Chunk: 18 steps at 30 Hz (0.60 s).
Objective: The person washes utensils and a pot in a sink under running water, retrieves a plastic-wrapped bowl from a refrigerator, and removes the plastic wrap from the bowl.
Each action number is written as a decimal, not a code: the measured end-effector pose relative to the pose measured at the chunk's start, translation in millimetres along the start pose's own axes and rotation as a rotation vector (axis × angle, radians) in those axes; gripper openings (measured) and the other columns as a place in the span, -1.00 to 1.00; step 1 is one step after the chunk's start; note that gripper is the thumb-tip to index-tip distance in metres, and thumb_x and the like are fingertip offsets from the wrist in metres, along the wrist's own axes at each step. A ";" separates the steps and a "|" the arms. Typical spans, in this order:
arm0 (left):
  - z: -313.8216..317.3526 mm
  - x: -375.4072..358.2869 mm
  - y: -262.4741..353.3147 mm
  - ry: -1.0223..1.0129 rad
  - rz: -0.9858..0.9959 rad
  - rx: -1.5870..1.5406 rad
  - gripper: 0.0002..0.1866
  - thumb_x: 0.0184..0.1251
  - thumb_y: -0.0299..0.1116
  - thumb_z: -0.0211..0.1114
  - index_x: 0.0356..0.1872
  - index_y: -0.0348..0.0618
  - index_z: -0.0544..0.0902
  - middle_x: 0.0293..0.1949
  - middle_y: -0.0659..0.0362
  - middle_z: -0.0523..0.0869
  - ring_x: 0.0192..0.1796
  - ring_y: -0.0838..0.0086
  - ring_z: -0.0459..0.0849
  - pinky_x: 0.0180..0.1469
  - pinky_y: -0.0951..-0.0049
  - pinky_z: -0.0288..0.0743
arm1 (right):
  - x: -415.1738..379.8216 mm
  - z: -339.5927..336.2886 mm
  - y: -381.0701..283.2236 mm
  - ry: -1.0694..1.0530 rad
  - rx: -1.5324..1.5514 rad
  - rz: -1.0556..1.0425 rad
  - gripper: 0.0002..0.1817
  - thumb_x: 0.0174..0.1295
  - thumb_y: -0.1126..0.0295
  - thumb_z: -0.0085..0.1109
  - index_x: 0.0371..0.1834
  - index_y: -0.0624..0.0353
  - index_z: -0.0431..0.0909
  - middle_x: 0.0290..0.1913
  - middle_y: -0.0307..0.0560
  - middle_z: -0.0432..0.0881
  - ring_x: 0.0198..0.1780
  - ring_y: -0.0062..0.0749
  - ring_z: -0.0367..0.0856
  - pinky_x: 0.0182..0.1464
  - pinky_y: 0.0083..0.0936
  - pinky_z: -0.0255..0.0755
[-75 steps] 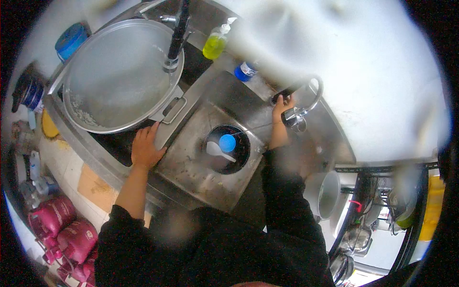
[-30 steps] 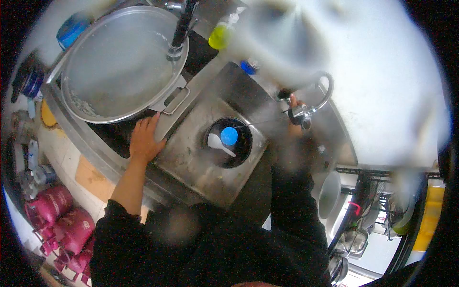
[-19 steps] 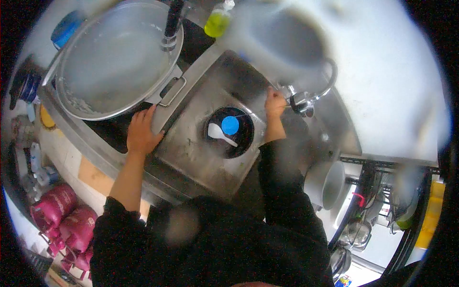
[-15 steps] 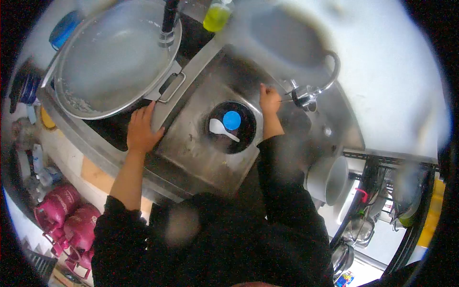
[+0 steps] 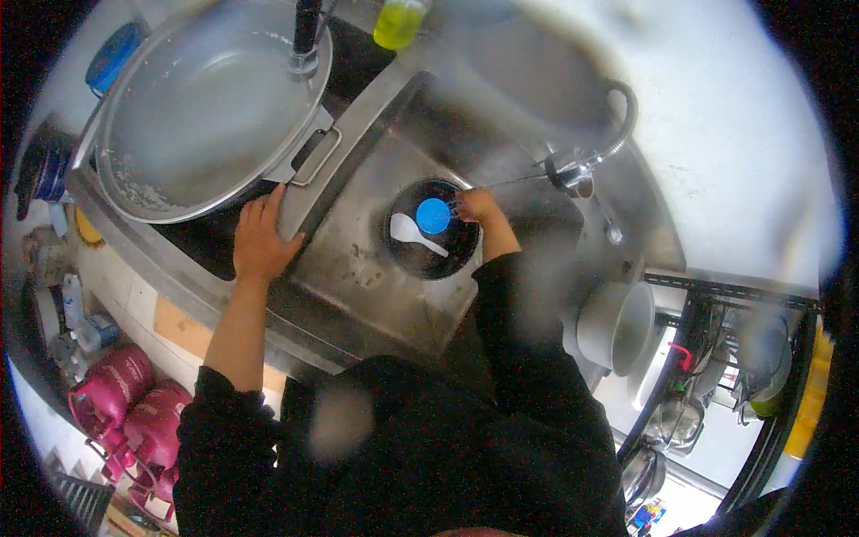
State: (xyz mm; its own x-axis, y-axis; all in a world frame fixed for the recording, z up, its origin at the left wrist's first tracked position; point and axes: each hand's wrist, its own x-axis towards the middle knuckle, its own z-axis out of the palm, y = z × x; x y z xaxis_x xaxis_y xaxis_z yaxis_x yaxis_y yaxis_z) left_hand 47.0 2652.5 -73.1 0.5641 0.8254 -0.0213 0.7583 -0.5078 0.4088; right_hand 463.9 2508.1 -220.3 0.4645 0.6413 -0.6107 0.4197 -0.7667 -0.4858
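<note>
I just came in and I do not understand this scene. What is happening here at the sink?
A person stands at a steel sink. The right hand reaches into a dark pot that holds a white spoon and a blue round thing, with water streaming from the faucet. The left hand rests on the divider beside a large metal basin.

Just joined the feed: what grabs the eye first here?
The big steel basin fills the left sink under a black tap. In the right sink, a dark pot holds a blue disc and a white spoon, with the right hand at its rim under a thin stream from the spray tap. The left hand rests on the divider between the sinks.
</note>
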 end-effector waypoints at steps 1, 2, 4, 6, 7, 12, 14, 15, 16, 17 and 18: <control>1.2 0.2 -1.2 0.008 0.008 -0.002 -0.16 -0.22 -0.20 0.37 0.22 0.07 0.19 0.05 0.02 0.38 0.13 0.09 0.29 0.15 0.20 0.22 | 27.6 8.9 35.6 0.007 -0.020 -0.099 -0.76 0.10 0.25 0.03 -0.43 0.23 0.53 -0.52 -0.09 0.55 -0.54 -0.37 0.52 -0.57 -0.45 0.40; 3.1 0.5 -3.1 0.016 0.015 -0.005 -0.16 -0.22 -0.21 0.37 0.22 0.07 0.19 0.05 0.01 0.38 0.13 0.09 0.29 0.15 0.20 0.22 | 35.3 10.5 47.4 0.015 -0.031 -0.169 -0.77 0.11 0.26 0.02 -0.43 0.22 0.52 -0.53 -0.11 0.54 -0.55 -0.40 0.50 -0.59 -0.47 0.39; 5.1 0.2 -3.9 0.024 0.016 0.013 -0.16 -0.22 -0.21 0.37 0.22 0.08 0.19 0.05 0.01 0.38 0.13 0.09 0.28 0.16 0.20 0.21 | 41.3 10.9 59.4 0.036 -0.047 -0.279 -0.80 0.13 0.28 0.00 -0.44 0.19 0.51 -0.54 -0.14 0.52 -0.56 -0.44 0.48 -0.62 -0.51 0.37; 4.3 0.3 -2.1 0.023 0.005 0.056 -0.16 -0.22 -0.21 0.37 0.22 0.08 0.19 0.05 0.01 0.38 0.13 0.09 0.28 0.16 0.20 0.21 | 35.2 9.3 55.0 0.052 -0.064 -0.342 -0.81 0.13 0.29 0.00 -0.44 0.17 0.50 -0.52 -0.14 0.53 -0.55 -0.41 0.50 -0.59 -0.48 0.38; 4.2 0.5 -2.0 0.022 0.008 0.036 -0.16 -0.21 -0.21 0.37 0.22 0.07 0.19 0.05 0.01 0.38 0.13 0.09 0.28 0.16 0.20 0.20 | 33.1 10.6 52.2 0.057 -0.076 -0.366 -0.82 0.12 0.30 0.00 -0.44 0.17 0.51 -0.50 -0.13 0.54 -0.53 -0.37 0.51 -0.55 -0.44 0.40; 5.5 1.9 -2.9 0.029 0.028 0.036 -0.16 -0.21 -0.22 0.37 0.22 0.02 0.18 0.05 0.01 0.38 0.11 0.10 0.30 0.17 0.20 0.19 | 11.7 60.7 11.6 -0.088 -0.667 -0.185 -0.61 0.09 0.05 -0.07 -0.11 -0.03 0.53 -0.05 -0.03 0.52 -0.04 -0.08 0.49 0.03 -0.23 0.34; 6.8 3.2 -3.6 0.024 0.050 0.017 -0.16 -0.21 -0.22 0.37 0.22 0.00 0.19 0.04 0.01 0.38 0.10 0.10 0.31 0.17 0.21 0.18 | 0.4 92.4 9.8 -0.243 -0.865 -0.127 -0.55 0.14 0.00 -0.15 0.09 -0.17 0.36 0.15 -0.06 0.32 0.20 -0.05 0.23 0.18 0.04 0.01; 6.4 5.3 -3.8 0.029 0.059 0.008 -0.17 -0.20 -0.22 0.37 0.21 -0.01 0.19 0.04 0.01 0.38 0.09 0.10 0.31 0.18 0.21 0.17 | 5.3 105.8 8.0 -0.300 -0.797 0.032 -0.53 0.17 0.02 -0.20 0.18 -0.28 0.25 0.26 -0.10 0.20 0.28 -0.10 0.11 0.22 0.14 -0.14; 4.9 6.3 -1.6 0.009 0.033 0.014 -0.17 -0.21 -0.22 0.37 0.21 -0.01 0.19 0.04 0.01 0.38 0.09 0.10 0.31 0.18 0.21 0.17 | 4.2 115.3 10.5 -0.223 -0.733 0.094 -0.54 0.18 0.02 -0.21 0.18 -0.29 0.25 0.26 -0.08 0.20 0.29 -0.09 0.09 0.22 0.16 -0.18; 2.9 6.9 1.7 -0.012 0.005 0.022 -0.17 -0.21 -0.22 0.37 0.21 -0.01 0.20 0.03 0.01 0.38 0.09 0.10 0.31 0.18 0.21 0.17 | 2.3 127.8 16.6 -0.148 -0.668 0.153 -0.55 0.19 0.02 -0.22 0.18 -0.29 0.26 0.26 -0.06 0.19 0.29 -0.09 0.08 0.22 0.19 -0.22; 1.9 7.3 2.9 -0.033 -0.023 0.028 -0.18 -0.21 -0.22 0.37 0.20 -0.01 0.20 0.03 0.01 0.38 0.09 0.10 0.31 0.18 0.21 0.17 | 13.1 140.3 30.2 -0.146 -0.689 0.130 -0.54 0.19 0.01 -0.22 0.18 -0.26 0.26 0.25 -0.02 0.19 0.29 -0.08 0.07 0.22 0.18 -0.22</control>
State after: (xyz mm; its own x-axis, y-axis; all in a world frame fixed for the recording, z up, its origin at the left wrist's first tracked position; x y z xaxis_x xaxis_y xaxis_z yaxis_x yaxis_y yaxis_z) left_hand 53.9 2656.5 -73.8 0.5565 0.8286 -0.0611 0.7800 -0.4957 0.3819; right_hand 373.3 2489.0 -330.7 0.4553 0.4981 -0.7380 0.7873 -0.6123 0.0725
